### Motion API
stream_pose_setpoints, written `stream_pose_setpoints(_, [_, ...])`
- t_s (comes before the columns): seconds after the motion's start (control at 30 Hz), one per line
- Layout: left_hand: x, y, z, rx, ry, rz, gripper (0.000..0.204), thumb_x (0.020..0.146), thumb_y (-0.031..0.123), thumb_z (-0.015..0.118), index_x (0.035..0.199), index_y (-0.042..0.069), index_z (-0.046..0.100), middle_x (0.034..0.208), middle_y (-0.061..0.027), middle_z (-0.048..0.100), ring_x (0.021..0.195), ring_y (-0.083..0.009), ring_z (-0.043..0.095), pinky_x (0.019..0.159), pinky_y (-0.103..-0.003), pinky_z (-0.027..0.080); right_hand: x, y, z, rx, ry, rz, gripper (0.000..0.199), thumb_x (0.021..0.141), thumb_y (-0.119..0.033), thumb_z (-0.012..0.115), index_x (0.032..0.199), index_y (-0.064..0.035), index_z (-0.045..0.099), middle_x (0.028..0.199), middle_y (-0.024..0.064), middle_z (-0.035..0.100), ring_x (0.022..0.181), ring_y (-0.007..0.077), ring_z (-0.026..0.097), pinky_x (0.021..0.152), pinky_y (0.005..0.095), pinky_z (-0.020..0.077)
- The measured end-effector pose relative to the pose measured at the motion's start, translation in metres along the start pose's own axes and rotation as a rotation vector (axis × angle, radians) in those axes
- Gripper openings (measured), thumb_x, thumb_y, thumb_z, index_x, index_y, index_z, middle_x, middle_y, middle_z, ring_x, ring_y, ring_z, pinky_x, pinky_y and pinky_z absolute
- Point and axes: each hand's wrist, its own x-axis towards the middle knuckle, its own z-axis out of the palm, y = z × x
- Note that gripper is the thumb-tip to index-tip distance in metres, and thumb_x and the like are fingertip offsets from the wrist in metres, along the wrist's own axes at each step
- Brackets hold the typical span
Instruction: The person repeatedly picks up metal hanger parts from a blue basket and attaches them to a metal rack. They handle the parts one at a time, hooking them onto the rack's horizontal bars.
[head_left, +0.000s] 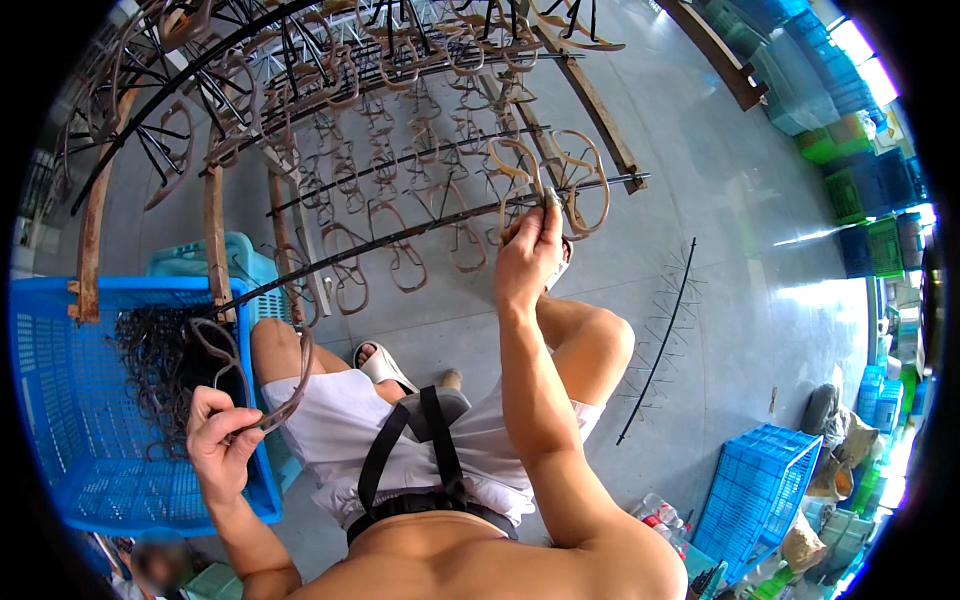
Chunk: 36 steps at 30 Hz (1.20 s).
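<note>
My left hand (222, 440), at the lower left, pinches a brown eyeglass frame (296, 396) between thumb and fingers. It is held up beside a blue plastic crate (95, 500) containing a dark heap of eyeglass frames (165, 375). Farther off, my right hand (530, 255) is closed at the bridge of a tan eyeglass frame (606, 190), near the right end of a long black rod (330, 262). Its fingers partly cover the place where frame and rod meet. More eyeglass frames (408, 262) hang along that rod and along others behind it.
Wooden bars (600, 115) of a rack support the rods. A loose black rod with thin wire prongs (660, 345) lies on the grey floor to the right. A turquoise crate (262, 270) stands behind the blue one. Another blue crate (755, 495) and clear bottles (660, 512) are at lower right.
</note>
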Motion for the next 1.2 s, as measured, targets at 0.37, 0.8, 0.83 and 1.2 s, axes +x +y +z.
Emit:
stream_pose_setpoints(0.37, [-0.021, -0.018, 0.010, -0.515, 0.165, -0.311, 0.033, 0.078, 0.012, 0.071, 0.105, -0.001, 0.056, 0.095, -0.0140, 0.066, 0.071, -0.0125, 0.061, 0.064, -0.023, 0.051, -0.002, 0.001, -0.003, -0.024, -0.151, -0.136, 0.018, 0.094, -0.009, 0.043, 0.108, -0.0025, 0.054, 0.058, -0.0022, 0.045, 0.046, 0.0042, 0.038, 0.041, 0.0194, 0.0307])
stream_pose_setpoints(0.8, [0.010, 0.002, 0.040, -0.338, 0.072, -0.167, 0.018, 0.085, 0.008, 0.053, 0.096, -0.005, 0.059, 0.081, -0.0099, 0.062, 0.067, -0.0112, 0.056, 0.059, -0.022, 0.044, 0.003, -0.013, -0.011, -0.436, -0.259, -0.214, 0.028, 0.093, -0.010, 0.045, 0.118, 0.0013, 0.051, 0.068, 0.0100, 0.055, 0.059, 0.0173, 0.051, 0.054, 0.0283, 0.0417])
stream_pose_setpoints(0.83, [0.019, 0.013, 0.047, -0.355, 0.085, -0.182, 0.017, 0.084, 0.008, 0.053, 0.092, -0.006, 0.060, 0.075, -0.0081, 0.057, 0.067, -0.0121, 0.056, 0.059, -0.022, 0.043, 0.008, -0.006, -0.015, -0.425, -0.222, -0.267, 0.028, 0.093, -0.010, 0.045, 0.119, 0.0011, 0.051, 0.070, 0.0113, 0.057, 0.060, 0.0191, 0.053, 0.055, 0.0290, 0.0428])
stream_pose_setpoints(1.2, [0.022, 0.018, 0.065, -0.300, 0.001, -0.090, 0.016, 0.084, 0.008, 0.056, 0.095, -0.002, 0.062, 0.079, -0.0105, 0.061, 0.066, -0.0173, 0.056, 0.059, -0.026, 0.043, -0.048, -0.082, -0.027, 0.000, -1.528, -0.476, 0.026, 0.091, -0.011, 0.054, 0.111, 0.0051, 0.054, 0.105, 0.0183, 0.055, 0.094, 0.0243, 0.052, 0.080, 0.0317, 0.0425])
